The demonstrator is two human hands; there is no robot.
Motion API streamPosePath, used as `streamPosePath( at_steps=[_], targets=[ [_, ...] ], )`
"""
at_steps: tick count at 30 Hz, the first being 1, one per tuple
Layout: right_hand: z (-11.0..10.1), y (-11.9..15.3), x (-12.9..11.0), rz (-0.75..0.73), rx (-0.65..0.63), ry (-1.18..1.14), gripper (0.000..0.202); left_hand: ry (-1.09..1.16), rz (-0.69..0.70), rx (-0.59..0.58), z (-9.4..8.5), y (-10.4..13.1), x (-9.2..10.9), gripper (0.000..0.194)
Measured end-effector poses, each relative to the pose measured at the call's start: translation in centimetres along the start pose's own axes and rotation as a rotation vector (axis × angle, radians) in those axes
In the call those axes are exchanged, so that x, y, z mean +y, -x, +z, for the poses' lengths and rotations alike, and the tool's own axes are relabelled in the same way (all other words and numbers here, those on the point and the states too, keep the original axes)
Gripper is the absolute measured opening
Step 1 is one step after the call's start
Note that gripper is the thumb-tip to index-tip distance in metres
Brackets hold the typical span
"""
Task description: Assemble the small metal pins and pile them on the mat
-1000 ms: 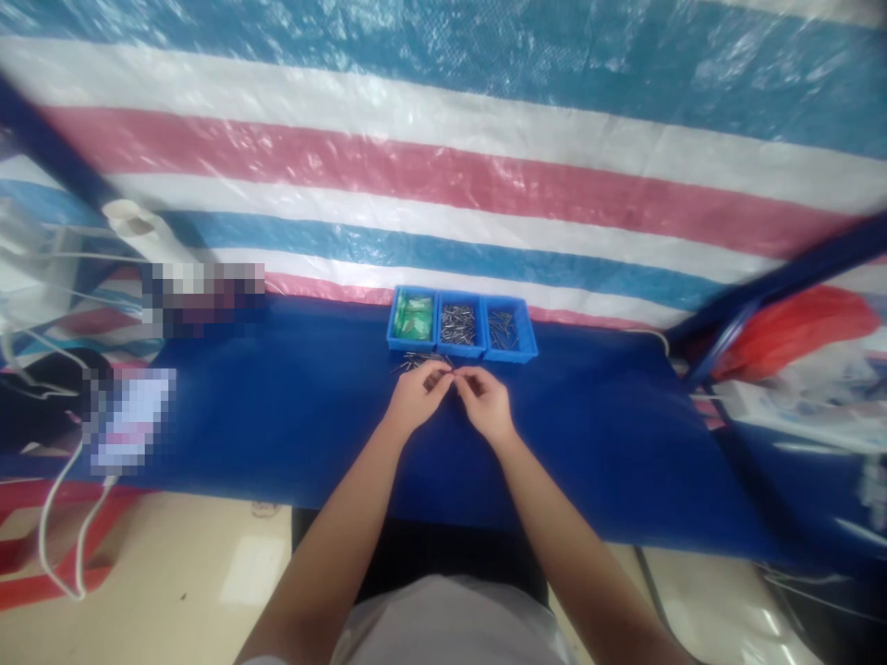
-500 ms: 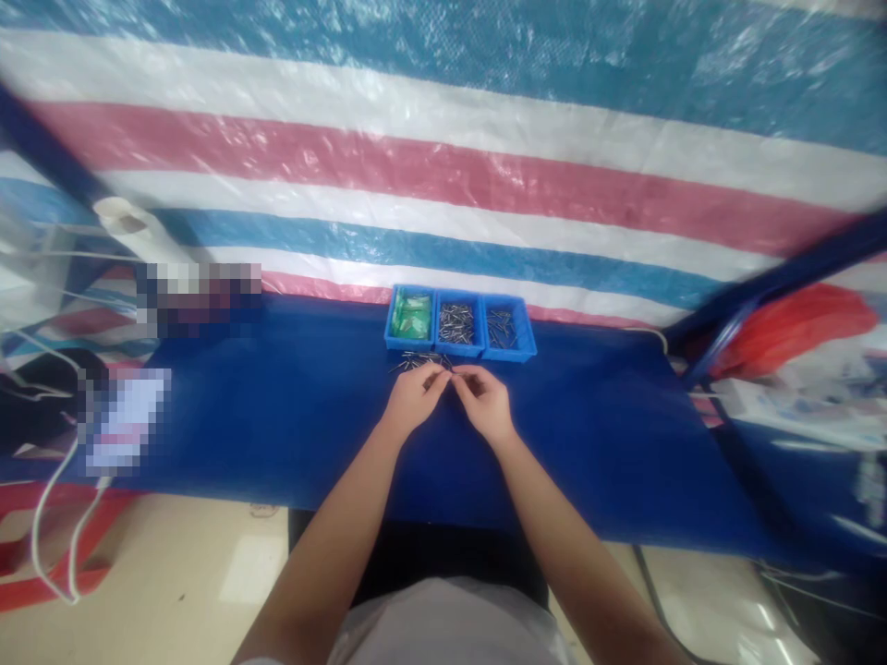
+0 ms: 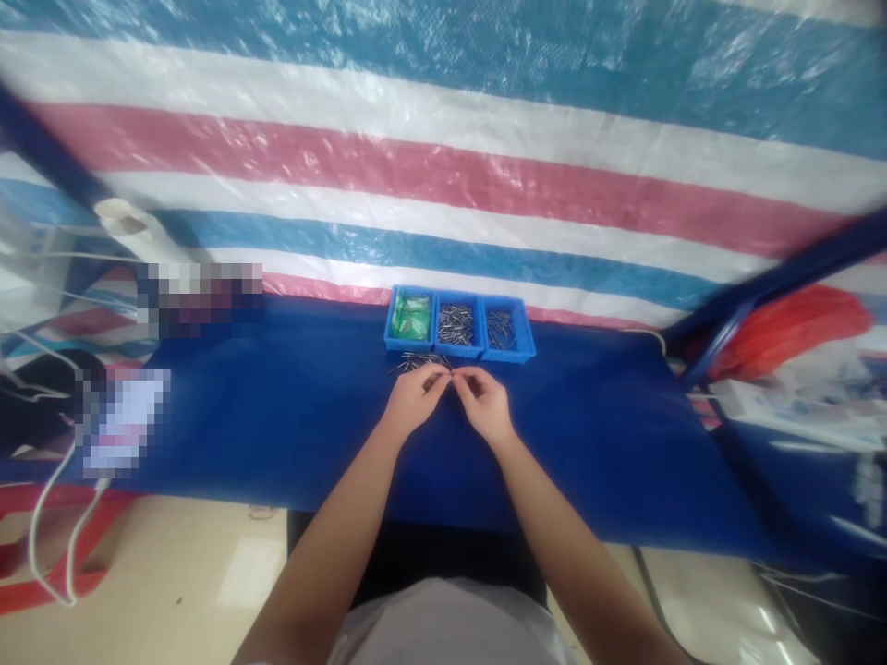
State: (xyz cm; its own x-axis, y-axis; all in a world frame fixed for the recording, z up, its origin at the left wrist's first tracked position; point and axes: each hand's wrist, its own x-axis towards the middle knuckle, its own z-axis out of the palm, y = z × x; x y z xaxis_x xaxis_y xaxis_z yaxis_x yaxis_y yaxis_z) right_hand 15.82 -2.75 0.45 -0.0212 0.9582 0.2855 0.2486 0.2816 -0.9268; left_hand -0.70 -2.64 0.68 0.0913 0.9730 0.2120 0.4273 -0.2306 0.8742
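My left hand point(image 3: 416, 397) and my right hand point(image 3: 485, 399) meet fingertip to fingertip over the blue table. Both are closed in a pinch; whatever lies between the fingertips is too small to make out. Just beyond my left hand is a loose pile of thin metal pieces point(image 3: 418, 360). Behind it stand three joined blue bins: the left bin point(image 3: 410, 344) has green plastic packets, the middle bin point(image 3: 458, 350) is filled with small metal pieces, and the right bin point(image 3: 509, 355) holds fewer thin metal pieces.
A striped plastic sheet point(image 3: 443, 166) hangs behind the blue table point(image 3: 277, 406). At the left are a blurred-out flat object point(image 3: 128, 420) with a white cable point(image 3: 52, 499) and a pale tube-shaped object point(image 3: 142, 235). A red bag point(image 3: 804, 323) lies at the far right.
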Motion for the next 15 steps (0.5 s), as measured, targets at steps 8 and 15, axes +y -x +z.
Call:
streamPosePath(
  at_steps=[8, 15],
  targets=[
    [0.01, 0.00, -0.17, -0.020, 0.007, 0.029, 0.025, 0.025, -0.017, 0.022, 0.15, 0.04, -0.30, 0.023],
    [0.01, 0.05, -0.25, -0.020, -0.005, 0.010, 0.025, 0.037, -0.010, -0.002, 0.02, 0.10, -0.23, 0.024]
  ],
)
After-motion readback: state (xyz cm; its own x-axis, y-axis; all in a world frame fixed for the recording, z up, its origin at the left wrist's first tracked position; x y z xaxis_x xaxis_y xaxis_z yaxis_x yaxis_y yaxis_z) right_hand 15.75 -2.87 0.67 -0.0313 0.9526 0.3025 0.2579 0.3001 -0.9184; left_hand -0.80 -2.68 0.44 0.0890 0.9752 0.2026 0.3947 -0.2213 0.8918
